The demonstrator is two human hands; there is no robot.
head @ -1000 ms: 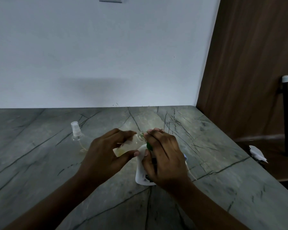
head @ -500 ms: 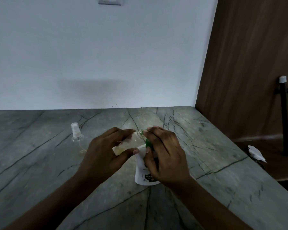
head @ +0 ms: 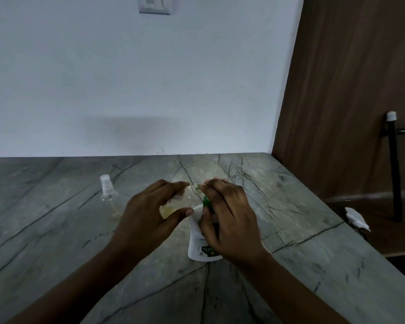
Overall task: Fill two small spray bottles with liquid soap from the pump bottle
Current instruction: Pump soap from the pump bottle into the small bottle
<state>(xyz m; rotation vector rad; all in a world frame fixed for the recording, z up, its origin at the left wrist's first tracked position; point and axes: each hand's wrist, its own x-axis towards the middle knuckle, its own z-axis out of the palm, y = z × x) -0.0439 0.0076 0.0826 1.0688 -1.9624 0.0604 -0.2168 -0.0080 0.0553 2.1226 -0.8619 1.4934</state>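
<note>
Beside pump bottle (head: 195, 235), spray bottle (head: 170, 208) — part-filled, yellowish

A grey veined stone counter (head: 56, 230) meets a white wall (head: 126, 90) beside brown wood panelling (head: 348, 90).

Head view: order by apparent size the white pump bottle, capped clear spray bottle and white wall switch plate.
1. White pump bottle.
2. Capped clear spray bottle.
3. White wall switch plate, though cropped and farther, so unsure.

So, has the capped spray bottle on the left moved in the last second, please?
No. The capped spray bottle sits at the same spot among the dark veins of the marble countertop.
</note>
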